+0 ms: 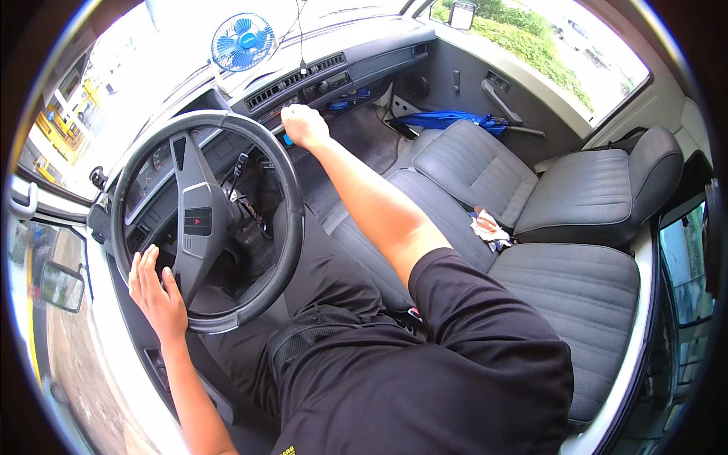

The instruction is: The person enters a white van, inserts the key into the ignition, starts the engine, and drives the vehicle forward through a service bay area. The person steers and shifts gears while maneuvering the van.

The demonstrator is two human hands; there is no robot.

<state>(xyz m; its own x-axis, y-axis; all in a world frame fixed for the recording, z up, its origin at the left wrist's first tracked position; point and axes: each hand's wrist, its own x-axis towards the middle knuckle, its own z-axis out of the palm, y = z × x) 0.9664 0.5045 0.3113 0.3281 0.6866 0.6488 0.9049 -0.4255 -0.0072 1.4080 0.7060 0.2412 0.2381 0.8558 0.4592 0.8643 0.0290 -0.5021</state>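
The black steering wheel [288,186] fills the left part of the cab before me. My left hand [158,292] lies against its lower left rim, fingers stretched and the thumb apart, without wrapping round it. My right arm reaches forward past the wheel to the middle of the dashboard. There my right hand [305,127] is closed in a fist just below the radio panel [334,85]. Whatever those fingers hold, if anything, is hidden behind the hand. A stalk [240,165] and dangling keys [250,208] show beside the steering column.
On the dashboard stands a blue fan [243,42]. Grey seats [569,311] stretch to my right, with a crumpled cloth or wrapper [491,229] on them. A folded blue umbrella [455,120] leans near the far door [470,83]. A side mirror [62,287] is outside at left.
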